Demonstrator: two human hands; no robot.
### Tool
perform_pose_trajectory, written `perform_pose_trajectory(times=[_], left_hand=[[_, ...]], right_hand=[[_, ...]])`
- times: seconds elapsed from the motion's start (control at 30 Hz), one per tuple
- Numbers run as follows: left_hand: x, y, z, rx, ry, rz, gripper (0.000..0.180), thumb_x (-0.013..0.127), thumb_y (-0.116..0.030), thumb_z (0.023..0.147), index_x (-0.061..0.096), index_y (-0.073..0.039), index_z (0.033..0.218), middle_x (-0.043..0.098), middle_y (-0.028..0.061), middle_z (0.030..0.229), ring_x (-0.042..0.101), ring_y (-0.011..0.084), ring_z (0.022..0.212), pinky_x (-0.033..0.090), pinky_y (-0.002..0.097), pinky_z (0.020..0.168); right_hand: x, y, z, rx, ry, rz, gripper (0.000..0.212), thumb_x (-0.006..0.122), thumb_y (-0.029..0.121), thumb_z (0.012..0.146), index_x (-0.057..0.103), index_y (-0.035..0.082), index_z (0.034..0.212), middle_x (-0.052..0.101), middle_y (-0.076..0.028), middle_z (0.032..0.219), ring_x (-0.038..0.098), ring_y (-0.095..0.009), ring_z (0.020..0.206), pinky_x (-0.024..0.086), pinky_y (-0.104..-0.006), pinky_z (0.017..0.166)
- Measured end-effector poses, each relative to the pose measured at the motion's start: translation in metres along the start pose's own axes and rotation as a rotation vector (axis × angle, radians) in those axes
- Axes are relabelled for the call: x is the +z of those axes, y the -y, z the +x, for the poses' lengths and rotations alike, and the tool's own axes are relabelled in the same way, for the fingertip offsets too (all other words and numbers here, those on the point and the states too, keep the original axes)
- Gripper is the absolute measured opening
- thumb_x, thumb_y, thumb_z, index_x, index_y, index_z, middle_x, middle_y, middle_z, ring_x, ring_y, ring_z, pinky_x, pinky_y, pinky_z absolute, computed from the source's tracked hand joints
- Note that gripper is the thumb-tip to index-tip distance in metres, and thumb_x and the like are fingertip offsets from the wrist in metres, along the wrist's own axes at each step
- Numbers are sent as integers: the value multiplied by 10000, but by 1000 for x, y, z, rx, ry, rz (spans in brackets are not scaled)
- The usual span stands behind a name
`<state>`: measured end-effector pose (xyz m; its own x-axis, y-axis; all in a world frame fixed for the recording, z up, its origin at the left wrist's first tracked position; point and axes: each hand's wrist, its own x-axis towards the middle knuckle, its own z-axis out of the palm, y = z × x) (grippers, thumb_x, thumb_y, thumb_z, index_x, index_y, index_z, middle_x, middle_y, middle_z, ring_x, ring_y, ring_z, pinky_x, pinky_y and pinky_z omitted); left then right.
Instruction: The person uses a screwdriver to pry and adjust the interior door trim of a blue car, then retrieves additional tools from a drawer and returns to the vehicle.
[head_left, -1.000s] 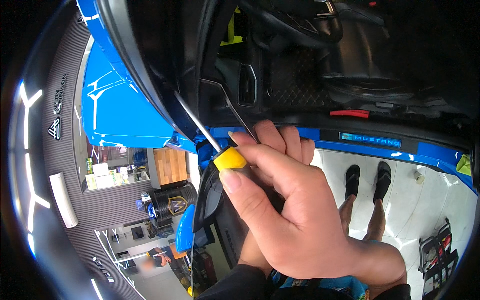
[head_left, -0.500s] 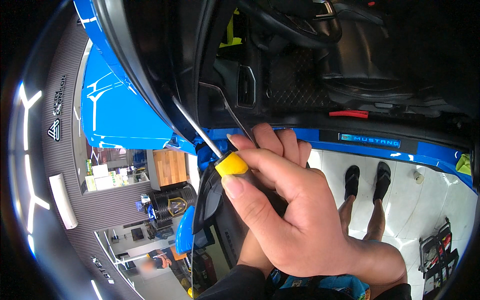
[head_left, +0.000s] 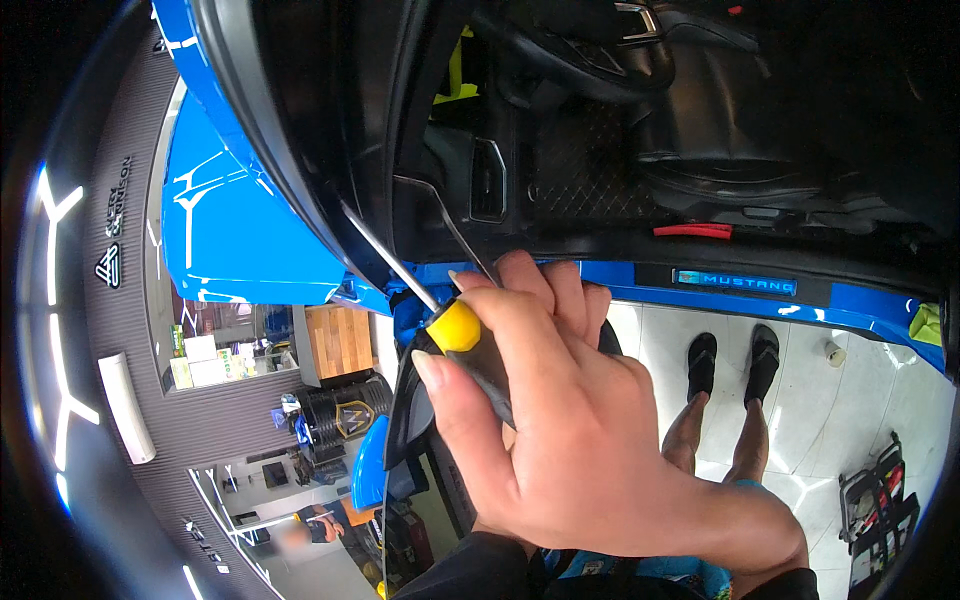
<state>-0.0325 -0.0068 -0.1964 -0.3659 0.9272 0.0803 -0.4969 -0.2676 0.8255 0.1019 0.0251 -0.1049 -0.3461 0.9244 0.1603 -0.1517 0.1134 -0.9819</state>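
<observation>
My right hand (head_left: 590, 430) is closed around the yellow-and-black handle of a screwdriver (head_left: 455, 327). Its thumb sticks out to the left, beside the handle. The bright metal shaft points up and left, its tip at the black trim (head_left: 325, 190) near the front edge of the car's door opening. Behind the right hand, my left hand (head_left: 560, 290) shows only some curled fingers; its palm is hidden. A thin bent metal strip (head_left: 460, 235) runs down to these fingers, and I cannot make out whether they hold it.
Above lie a black seat (head_left: 720, 130), the steering wheel (head_left: 590, 60) and a blue door sill (head_left: 620, 275) with a red strip (head_left: 693, 230) beyond it. The mirror with its blue cover (head_left: 371, 465) is at lower left. A tool bag (head_left: 880, 510) stands on the white floor (head_left: 650, 345).
My right thumb has moved left off the screwdriver handle, and more of the yellow collar shows. The screwdriver tip stays near the black trim. The view has shifted slightly.
</observation>
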Motion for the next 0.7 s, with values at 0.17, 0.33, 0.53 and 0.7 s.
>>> perform_pose_trajectory(times=[0.17, 0.33, 0.53, 0.7], left_hand=[[-5, 8, 2, -28, 10, -40, 264, 532, -345, 994, 598, -94, 1040, 594, 62, 976, 571, 187, 899, 480, 354, 837], [3, -7, -4, -26, 10, -23, 255, 539, -341, 994, 597, -97, 1037, 592, 54, 968, 566, 176, 889, 479, 342, 826], [13, -2, -1, -49, 30, -25, 244, 547, -337, 995, 596, -101, 1033, 589, 43, 959, 560, 162, 876, 477, 327, 813], [16, -4, -4, -86, 5, -60, 235, 554, -333, 995, 595, -104, 1030, 587, 35, 952, 555, 151, 866, 476, 314, 801]], right_hand=[[-35, -13, 9, 505, 211, 923, 357, 591, 126, 966, 423, -35, 1236, 679, -187, 957, 664, -150, 813, 525, -296, 737], [-19, 3, -6, 527, 184, 1115, 312, 547, 222, 1031, 459, -10, 1221, 656, -160, 1010, 652, -131, 712, 496, -215, 639], [-14, 0, -1, 154, -31, 226, 285, 667, 154, 945, 520, -5, 1129, 705, -183, 992, 711, -250, 664, 542, -289, 538], [-2, 0, -5, -158, -210, -195, 329, 751, 123, 855, 549, -2, 1082, 707, -234, 1090, 739, -352, 799, 592, -351, 645]])
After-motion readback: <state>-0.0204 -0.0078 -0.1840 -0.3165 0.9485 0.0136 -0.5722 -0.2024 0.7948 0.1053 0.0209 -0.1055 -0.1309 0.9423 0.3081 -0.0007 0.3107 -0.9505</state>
